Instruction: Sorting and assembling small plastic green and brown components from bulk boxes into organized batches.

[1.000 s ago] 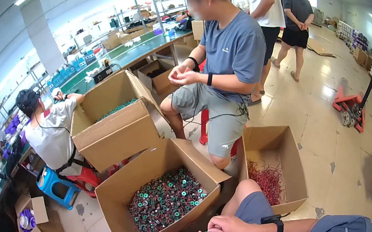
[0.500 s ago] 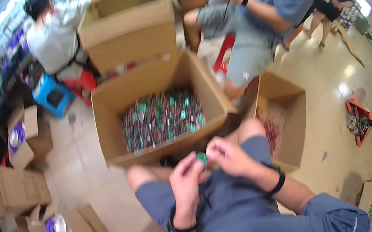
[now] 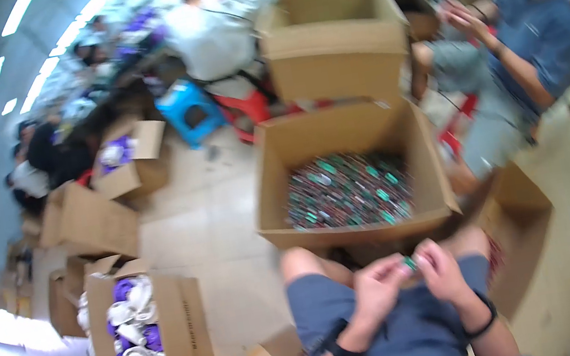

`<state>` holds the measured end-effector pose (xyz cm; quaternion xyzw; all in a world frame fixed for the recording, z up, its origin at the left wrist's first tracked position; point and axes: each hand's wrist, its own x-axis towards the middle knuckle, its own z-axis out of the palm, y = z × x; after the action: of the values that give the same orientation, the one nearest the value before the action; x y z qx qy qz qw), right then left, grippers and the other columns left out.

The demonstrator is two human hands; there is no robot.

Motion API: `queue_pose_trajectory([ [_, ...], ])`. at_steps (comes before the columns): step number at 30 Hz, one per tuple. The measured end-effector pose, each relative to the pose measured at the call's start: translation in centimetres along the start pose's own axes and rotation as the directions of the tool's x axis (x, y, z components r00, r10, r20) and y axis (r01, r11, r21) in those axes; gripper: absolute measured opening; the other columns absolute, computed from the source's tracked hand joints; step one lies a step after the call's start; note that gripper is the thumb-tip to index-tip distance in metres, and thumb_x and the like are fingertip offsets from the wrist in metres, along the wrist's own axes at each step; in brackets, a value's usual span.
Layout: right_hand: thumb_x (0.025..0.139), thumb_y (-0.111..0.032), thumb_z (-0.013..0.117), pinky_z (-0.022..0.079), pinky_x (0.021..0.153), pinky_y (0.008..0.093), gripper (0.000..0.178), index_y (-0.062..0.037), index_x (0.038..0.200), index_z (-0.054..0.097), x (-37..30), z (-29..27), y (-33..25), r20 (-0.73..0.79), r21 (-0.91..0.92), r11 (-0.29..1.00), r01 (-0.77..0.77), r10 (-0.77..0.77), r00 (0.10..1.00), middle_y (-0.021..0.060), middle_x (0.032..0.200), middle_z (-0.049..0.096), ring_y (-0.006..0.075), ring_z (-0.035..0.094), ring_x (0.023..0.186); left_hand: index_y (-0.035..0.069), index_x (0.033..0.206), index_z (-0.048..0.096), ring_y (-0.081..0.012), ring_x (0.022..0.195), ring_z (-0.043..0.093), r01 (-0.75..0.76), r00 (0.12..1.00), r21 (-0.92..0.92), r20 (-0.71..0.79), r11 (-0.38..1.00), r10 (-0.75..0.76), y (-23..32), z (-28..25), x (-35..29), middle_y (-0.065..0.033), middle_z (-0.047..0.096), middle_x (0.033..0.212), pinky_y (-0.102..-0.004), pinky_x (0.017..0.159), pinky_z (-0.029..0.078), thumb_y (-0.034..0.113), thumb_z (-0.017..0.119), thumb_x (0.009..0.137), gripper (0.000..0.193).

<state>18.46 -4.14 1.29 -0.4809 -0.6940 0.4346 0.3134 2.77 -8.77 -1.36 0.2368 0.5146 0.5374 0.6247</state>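
Note:
A small green piece (image 3: 410, 262), too small and blurred to name further, sits between my fingertips above my lap. My left hand (image 3: 379, 289) pinches it from the left with closed fingers. From the other side, the bent fingers of my right hand (image 3: 440, 272) close on it too. Just beyond my knees stands a large open cardboard box (image 3: 362, 231). Inside lies a thick layer of small loose parts (image 3: 347, 190), green, reddish-brown and shiny; their exact kind is blurred.
To my right is another open carton (image 3: 523, 228) with reddish bits inside. A person in blue-grey (image 3: 538, 22) sits beyond it. Ahead, another tall carton (image 3: 336, 56) stands near a blue stool (image 3: 189, 111). Cartons of white and purple items (image 3: 136, 327) stand at left.
The view has swung left, so everything sits farther right and more of the left side shows. My hands stay together above my lap, with the green piece still between them.

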Motion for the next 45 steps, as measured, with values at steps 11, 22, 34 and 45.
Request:
queue_pose_trajectory([
  [11, 0.088, -0.004, 0.061, 0.038, 0.052, 0.0254, 0.011, 0.0001, 0.081, 0.054, 1.7, 0.0, -0.2, -0.084, 0.004, 0.999, -0.033, 0.033, 0.996, 0.0015, 0.065, 0.051, 0.007, 0.044, 0.058, -0.002, 0.119, 0.064, -0.0107, 0.087, 0.065, -0.012, 1.0, -0.002, 0.023, 1.0, 0.012, -0.1, 0.3, 2.5, -0.0082, 0.07, 0.101, -0.0218, 0.075, 0.054, 0.01, 0.069, 0.09, 0.032],
  [22, 0.087, -0.019, 0.061, 0.051, 0.07, 0.0405, 0.015, -0.0044, 0.085, 0.061, 1.5, 0.3, -0.4, -0.03, 0.086, 0.994, -0.067, 0.069, 0.997, 0.0148, 0.081, 0.063, 0.0335, 0.063, 0.078, -0.008, 0.108, 0.067, -0.0127, 0.078, 0.061, -0.038, 0.996, 0.098, -0.08, 0.994, 0.046, 3.5, 1.1, -0.1, -0.0063, 0.068, 0.092, -0.023, 0.07, 0.05, 0.001, 0.069, 0.087, 0.023],
  [34, 0.086, -0.02, 0.06, 0.051, 0.067, 0.041, 0.017, -0.003, 0.084, 0.062, 0.9, -1.0, -0.4, -0.092, -0.026, 0.996, 0.088, -0.09, 0.992, 0.0159, 0.079, 0.064, 0.0344, 0.064, 0.075, -0.008, 0.11, 0.066, -0.0122, 0.08, 0.061, -0.04, 0.999, 0.058, -0.011, 0.997, 0.041, 3.0, 1.4, 0.1, -0.0065, 0.067, 0.094, -0.023, 0.073, 0.05, 0.0, 0.068, 0.087, 0.024],
  [45, 0.087, -0.021, 0.058, 0.051, 0.071, 0.0422, 0.018, -0.0036, 0.085, 0.06, 0.8, -0.8, -1.3, -0.085, -0.063, 0.992, 0.107, -0.113, 0.99, 0.0161, 0.081, 0.063, 0.0354, 0.063, 0.08, -0.008, 0.107, 0.066, -0.0119, 0.079, 0.06, 0.003, 0.999, 0.026, -0.042, 1.0, -0.002, 3.6, 1.7, -0.5, -0.0059, 0.066, 0.09, -0.0221, 0.07, 0.049, 0.0, 0.067, 0.088, 0.02],
])
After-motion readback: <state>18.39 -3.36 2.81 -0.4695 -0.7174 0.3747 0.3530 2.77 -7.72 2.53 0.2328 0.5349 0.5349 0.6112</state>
